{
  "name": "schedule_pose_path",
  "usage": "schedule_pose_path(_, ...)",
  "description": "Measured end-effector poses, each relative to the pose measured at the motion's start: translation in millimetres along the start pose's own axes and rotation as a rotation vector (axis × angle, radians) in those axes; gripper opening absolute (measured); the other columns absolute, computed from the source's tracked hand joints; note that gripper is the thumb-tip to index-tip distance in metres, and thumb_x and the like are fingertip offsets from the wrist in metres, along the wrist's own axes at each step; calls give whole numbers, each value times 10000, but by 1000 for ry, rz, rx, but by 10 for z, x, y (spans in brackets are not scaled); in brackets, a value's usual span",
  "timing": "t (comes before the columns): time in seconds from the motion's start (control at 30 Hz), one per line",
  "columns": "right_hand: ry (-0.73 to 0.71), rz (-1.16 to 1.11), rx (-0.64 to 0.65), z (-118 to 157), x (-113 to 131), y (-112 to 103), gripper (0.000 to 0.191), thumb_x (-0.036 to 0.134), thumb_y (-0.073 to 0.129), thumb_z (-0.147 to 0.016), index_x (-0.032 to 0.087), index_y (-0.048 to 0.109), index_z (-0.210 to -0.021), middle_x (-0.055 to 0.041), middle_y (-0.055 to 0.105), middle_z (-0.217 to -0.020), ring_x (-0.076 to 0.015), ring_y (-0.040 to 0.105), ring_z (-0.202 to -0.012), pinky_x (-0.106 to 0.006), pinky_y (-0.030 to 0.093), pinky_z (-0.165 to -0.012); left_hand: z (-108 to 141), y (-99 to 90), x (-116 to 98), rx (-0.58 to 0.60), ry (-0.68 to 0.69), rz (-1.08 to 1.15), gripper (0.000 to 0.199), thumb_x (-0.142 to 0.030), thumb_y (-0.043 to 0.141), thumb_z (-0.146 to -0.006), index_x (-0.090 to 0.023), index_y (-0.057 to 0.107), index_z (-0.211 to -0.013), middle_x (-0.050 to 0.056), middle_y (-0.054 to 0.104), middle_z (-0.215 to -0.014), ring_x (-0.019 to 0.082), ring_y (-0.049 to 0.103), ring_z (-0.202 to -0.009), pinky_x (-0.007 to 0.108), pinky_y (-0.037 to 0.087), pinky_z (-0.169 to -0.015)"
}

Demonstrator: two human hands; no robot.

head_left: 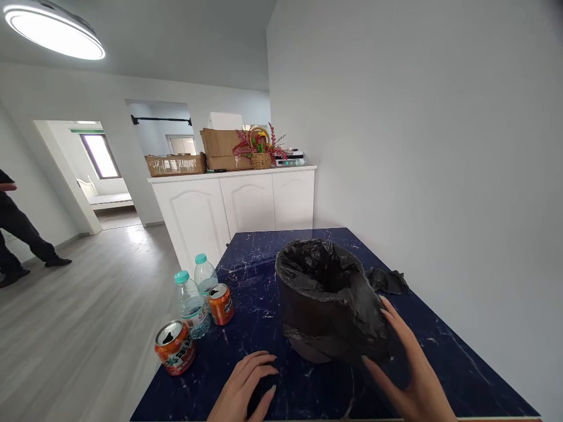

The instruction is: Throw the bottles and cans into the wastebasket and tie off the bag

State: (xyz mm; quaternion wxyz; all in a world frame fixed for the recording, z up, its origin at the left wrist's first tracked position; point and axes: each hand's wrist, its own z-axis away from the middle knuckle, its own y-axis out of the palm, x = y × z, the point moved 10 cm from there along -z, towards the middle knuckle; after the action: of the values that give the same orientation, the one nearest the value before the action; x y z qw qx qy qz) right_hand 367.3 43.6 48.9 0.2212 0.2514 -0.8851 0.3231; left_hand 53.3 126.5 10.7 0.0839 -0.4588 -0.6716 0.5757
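Note:
A trash can (308,350) stands upright on the dark blue marbled table, lined with a black plastic bag (314,308) folded over its rim. At its right side, my right hand (409,366) has thumb and fingers spread apart, the fingertips against the bag's loose overhang. My left hand (244,384) is at the front left of the can, fingers stretched out, with nothing in it. Left of that hand are an orange drink can (175,349) and a second orange can (221,305), both opened. Beside them stand two clear water bottles with teal caps, a nearer bottle (192,308) and a farther bottle (204,274).
A crumpled black plastic piece (389,281) lies behind the trash can, near the wall (440,146). Beyond the table (259,258), a white cabinet (246,202) carries cardboard boxes and a flower basket (261,158). A person (20,228) stands at far left.

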Motion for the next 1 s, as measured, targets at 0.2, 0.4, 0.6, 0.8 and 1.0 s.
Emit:
schedule_pose_path(0.2, 454, -148, -44, 379, -1301, 133, 444, 566, 563, -964, 259, 661, -1271, -134, 728, -1287, -317, 756, -1060, -331, 644, -698, 53, -1381, -332, -453, 130, -279, 227, -225, 601, -1007, -283, 652, -1220, 70, 743, -1153, 244, 710, -1080, 368, 572, -975)
schedule_pose_path(0.4, 571, -207, 144, 446, -1784, 517, 397, 487, 605, -842, 230, 711, -1124, -109, 812, -1064, -320, 770, -991, -295, 601, -687, -298, -2376, 158, -634, -128, -588, 429, -555, 521, -1015, -203, 624, -1239, 148, 705, -1223, 363, 660, -1159, 497, 515, -1004)
schedule_pose_path(0.6, 565, -198, 182, 488, -1725, 532, 426, 448, 627, -778, 238, 741, -1130, -104, 821, -1097, -341, 769, -1034, -268, 574, -632, -494, -2372, 1009, -397, -468, -573, 767, -745, 446, -939, -132, 551, -1387, 201, 700, -1348, 447, 638, -1257, 566, 540, -978)
schedule_pose_path(0.8, 542, -175, 188, 471, -1706, 531, 425, 440, 619, -789, 235, 749, -1139, -104, 823, -1099, -324, 781, -985, -260, 567, -621, -434, -2316, 1165, -459, -501, -425, 676, -733, 439, -926, -180, 605, -1277, 153, 765, -1258, 394, 745, -1098, 471, 614, -819)
schedule_pose_path(1.0, 544, -170, 186, 476, -1707, 524, 439, 465, 617, -791, 227, 750, -1136, -106, 826, -1069, -323, 787, -955, -270, 574, -636, -365, -2605, 824, -569, -423, -326, 608, -736, 542, -913, -220, 635, -1220, 105, 777, -1247, 376, 768, -1087, 417, 649, -741)
